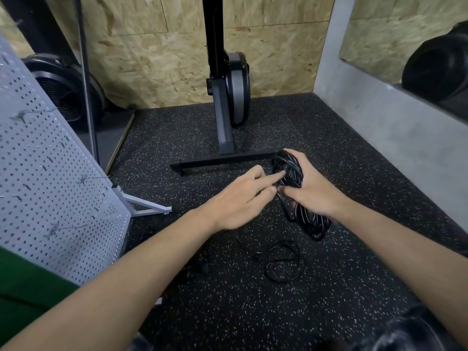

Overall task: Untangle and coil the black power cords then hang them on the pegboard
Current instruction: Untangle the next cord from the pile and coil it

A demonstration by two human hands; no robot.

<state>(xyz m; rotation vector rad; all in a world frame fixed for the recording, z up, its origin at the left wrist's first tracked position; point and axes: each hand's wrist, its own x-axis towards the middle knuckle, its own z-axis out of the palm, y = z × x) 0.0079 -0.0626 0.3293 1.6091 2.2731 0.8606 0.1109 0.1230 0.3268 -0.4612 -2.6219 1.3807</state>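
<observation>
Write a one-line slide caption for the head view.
Right hand grips a coiled black cord while the left hand touches its loops; a second cord lies on the floor, pegboard at left.

Pegboard (50,173) close at left, its white foot (145,207) jutting out. Exercise machine's crossbar (222,160) lies across ahead. Speckled floor (367,178) open at right, up to concrete wall (392,127).
</observation>
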